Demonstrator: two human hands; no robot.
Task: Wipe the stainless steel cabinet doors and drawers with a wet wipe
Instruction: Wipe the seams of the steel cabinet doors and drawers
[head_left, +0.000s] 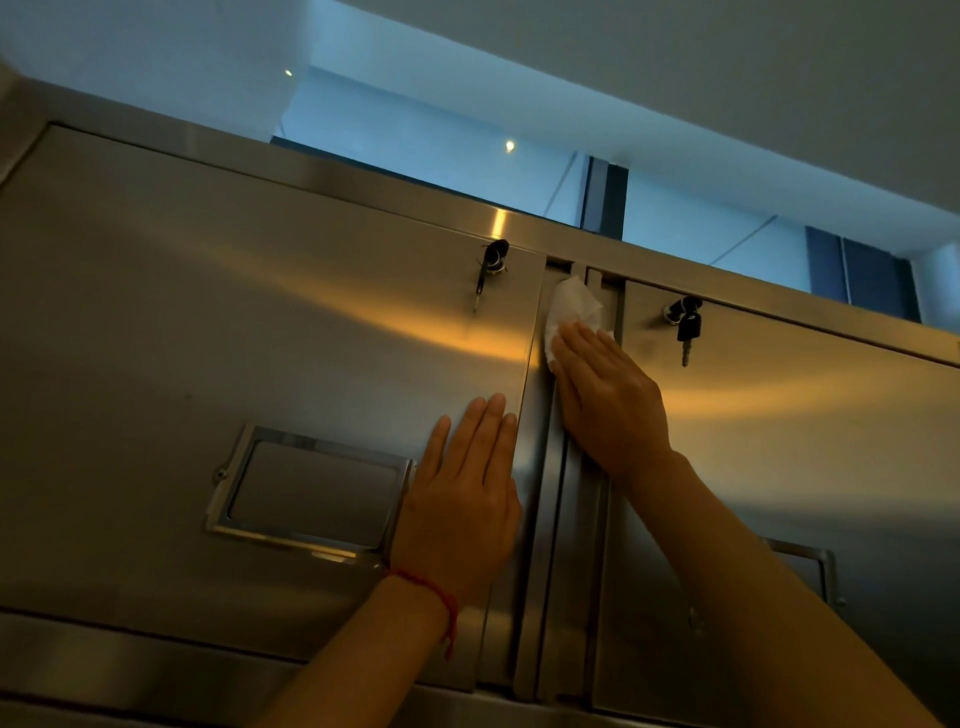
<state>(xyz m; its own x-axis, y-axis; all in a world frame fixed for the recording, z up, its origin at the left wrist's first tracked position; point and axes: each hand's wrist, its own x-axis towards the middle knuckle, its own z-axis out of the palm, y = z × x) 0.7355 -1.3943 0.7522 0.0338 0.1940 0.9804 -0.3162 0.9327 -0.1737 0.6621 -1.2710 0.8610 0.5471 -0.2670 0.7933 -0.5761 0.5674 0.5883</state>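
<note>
While the left door (260, 322) is steadied by the left hand (462, 499), laid flat near its right edge with fingers (488, 431) straight and close together and holding nothing, the wet wipe (569, 312) is pressed by the right hand (608, 400) onto the narrow vertical post (563, 545) between the two doors. That brace is probably meant to stop the left door swinging under the pressure. The right-hand fingers are extended flat over the wipe's lower part, pressing rather than pinching. The wipe is bunched, its long axis run roughly from 6 to 12 o'clock along the post, its free end poking out towards 11 o'clock, near the cabinet's top rail. Keys (488, 270) are left hanging at 10 o'clock of the wipe, and another key (687, 327) at 3 o'clock on the right door (779, 415).
</note>
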